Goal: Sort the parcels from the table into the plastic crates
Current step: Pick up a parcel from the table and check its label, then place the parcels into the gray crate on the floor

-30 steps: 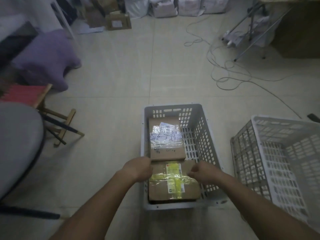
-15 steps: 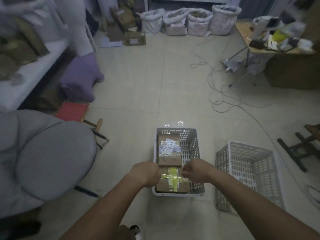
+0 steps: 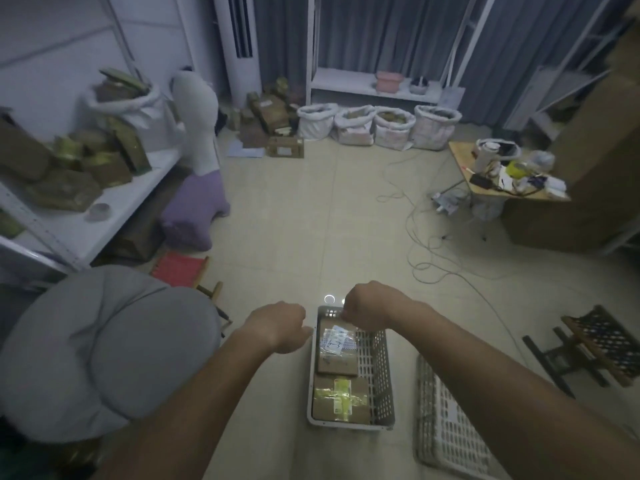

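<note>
Closest in, below and between the two forearms, a grey plastic crate sits on the tiled floor. Inside it, at the end nearest the person, lies a cardboard parcel crossed with yellow tape. Just beyond that one, under the right hand, lies a second parcel with a white label under clear tape; the two parcels lie end to end, close together.

The left hand hangs just outside the crate's left wall, fingers curled under, holding nothing that can be seen. The right hand is over the crate's far rim, fingers curled down; whether it grips the rim or only hovers there cannot be told.

To the right of the right forearm a second crate, white, rests on the floor just beside the grey one. To the left of the left arm is a grey cushion.

Well beyond the left hand, up and to the left, a white desk carries a heap of brown parcels. Far ahead of both hands, four white sacks stand in a row.
</note>
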